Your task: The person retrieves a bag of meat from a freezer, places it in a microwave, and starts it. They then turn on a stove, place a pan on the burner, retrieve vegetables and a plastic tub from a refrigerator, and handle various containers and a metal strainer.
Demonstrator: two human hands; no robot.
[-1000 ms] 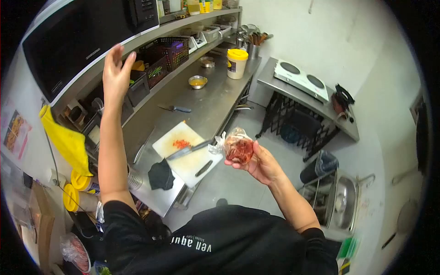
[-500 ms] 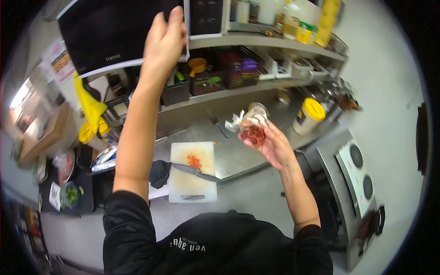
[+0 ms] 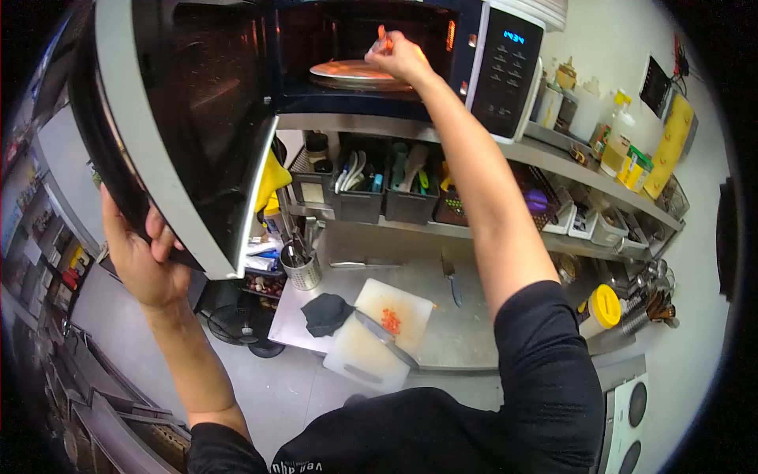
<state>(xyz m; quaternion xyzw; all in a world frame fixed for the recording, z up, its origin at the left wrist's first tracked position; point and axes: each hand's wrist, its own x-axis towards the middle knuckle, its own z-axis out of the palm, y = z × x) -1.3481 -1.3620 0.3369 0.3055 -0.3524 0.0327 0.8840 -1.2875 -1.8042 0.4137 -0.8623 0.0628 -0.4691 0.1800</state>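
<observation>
The microwave door (image 3: 213, 103) is swung wide at the upper left. Its lower outer edge is in my left hand (image 3: 150, 261), fingers curled round it. My right hand (image 3: 401, 59) is inside the lit microwave (image 3: 347, 103), just above a white plate (image 3: 347, 71). The fingers of that hand are closed together, with an orange glow on them. Whatever they hold is mostly hidden and too small to name.
Below, a white cutting board (image 3: 367, 359) bears chopped red pieces (image 3: 391, 320) and a large knife (image 3: 383, 336). A black cloth (image 3: 326, 314) lies beside it. A utensil holder (image 3: 302, 272) and a yellow-lidded tub (image 3: 600, 308) stand on the steel counter (image 3: 466, 340).
The microwave has been opened, with my left hand now low on its door. My right hand has gone from above the counter, where it held a glass of red food with crumpled wrapping, up into the microwave.
</observation>
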